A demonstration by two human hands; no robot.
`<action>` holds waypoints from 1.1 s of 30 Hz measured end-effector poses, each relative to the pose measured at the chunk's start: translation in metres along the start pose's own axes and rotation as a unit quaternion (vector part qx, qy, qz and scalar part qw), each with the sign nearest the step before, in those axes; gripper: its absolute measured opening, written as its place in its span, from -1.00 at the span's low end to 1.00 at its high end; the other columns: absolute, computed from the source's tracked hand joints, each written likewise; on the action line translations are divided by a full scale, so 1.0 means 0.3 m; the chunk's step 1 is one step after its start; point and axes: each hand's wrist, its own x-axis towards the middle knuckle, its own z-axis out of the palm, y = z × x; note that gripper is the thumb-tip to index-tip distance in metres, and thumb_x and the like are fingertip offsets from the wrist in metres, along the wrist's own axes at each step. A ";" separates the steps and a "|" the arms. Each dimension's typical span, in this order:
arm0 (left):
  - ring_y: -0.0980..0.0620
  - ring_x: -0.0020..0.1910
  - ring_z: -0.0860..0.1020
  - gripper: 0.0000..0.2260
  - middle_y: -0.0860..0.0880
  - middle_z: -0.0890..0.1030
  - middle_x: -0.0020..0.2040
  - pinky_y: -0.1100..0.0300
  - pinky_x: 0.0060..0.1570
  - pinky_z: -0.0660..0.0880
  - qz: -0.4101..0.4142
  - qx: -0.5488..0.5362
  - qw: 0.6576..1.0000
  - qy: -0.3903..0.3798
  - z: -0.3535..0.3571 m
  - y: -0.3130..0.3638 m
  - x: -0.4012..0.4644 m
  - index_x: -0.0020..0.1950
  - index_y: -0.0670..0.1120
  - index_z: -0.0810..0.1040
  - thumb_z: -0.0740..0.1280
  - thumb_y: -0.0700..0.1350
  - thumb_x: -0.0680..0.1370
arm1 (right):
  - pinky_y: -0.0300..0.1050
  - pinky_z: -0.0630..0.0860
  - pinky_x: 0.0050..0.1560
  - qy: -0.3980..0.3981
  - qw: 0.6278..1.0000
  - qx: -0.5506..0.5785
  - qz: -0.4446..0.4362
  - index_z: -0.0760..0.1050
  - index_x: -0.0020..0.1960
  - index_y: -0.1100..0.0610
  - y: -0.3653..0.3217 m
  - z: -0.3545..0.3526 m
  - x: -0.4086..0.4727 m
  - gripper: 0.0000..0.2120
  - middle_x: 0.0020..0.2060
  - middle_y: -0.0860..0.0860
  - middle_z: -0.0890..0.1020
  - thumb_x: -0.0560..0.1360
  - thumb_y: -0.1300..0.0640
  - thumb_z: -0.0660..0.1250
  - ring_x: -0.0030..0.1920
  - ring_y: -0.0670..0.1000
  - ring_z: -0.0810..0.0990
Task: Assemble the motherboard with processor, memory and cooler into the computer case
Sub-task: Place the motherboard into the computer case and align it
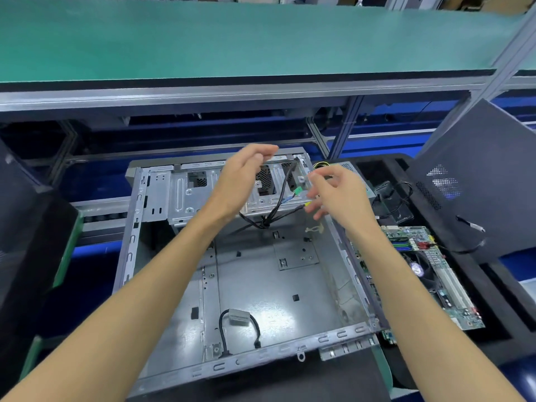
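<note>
Motherboard [435,274] with its cooler lies on black foam just right of the open computer case [261,285], outside it. Both hands hover over the drive cage: left hand [246,181] loosely curled, holding nothing; right hand [336,192] with fingers spread near the colour-tipped cable bundle [278,204], contact unclear.

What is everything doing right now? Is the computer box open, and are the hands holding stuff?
Computer case: lying flat, side open, no board inside.
Motherboard: outside the case, on its right, not installed.
Cable bundle: loose, hanging over the drive cage.
Side panel: off the case, leaning at the right.
Left hand: above the case, fingers loosely curled, holding nothing.
Right hand: fingers spread beside the cable plugs; blurred, no grip seen.
</note>
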 end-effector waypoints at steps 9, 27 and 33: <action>0.11 -0.01 0.64 -0.70 0.02 0.69 -0.02 0.01 0.10 0.58 -0.042 0.072 0.996 0.037 -0.105 0.006 -0.070 0.02 -0.07 0.66 0.15 -0.31 0.60 | -0.18 0.51 -0.49 -0.010 0.997 0.003 -0.074 0.58 -0.01 0.09 -0.072 -0.018 -0.049 -0.92 -0.34 0.00 0.66 0.62 0.12 0.32 -0.41 -0.03 0.63; 0.09 -0.28 0.61 -0.72 -0.02 0.66 -0.21 0.14 -0.15 0.58 -0.088 0.083 0.988 -0.099 -0.005 0.095 -0.251 -0.06 -0.05 0.63 0.18 -0.33 0.61 | -0.17 0.31 -0.38 -0.015 0.987 -0.094 -0.126 0.62 -0.09 -0.01 -0.042 -0.064 -0.198 -0.88 -0.43 0.18 0.50 0.58 0.02 0.35 -0.45 -0.08 0.34; 0.07 -0.23 0.64 -0.77 -0.08 0.65 -0.13 0.10 -0.15 0.62 -0.097 0.022 0.994 -0.051 0.179 0.165 -0.230 0.03 -0.02 0.58 0.20 -0.30 0.60 | -0.14 0.34 -0.37 0.023 0.988 -0.086 -0.123 0.64 -0.13 -0.07 -0.021 -0.185 -0.214 -0.85 -0.41 0.15 0.54 0.58 0.05 0.33 -0.42 -0.06 0.40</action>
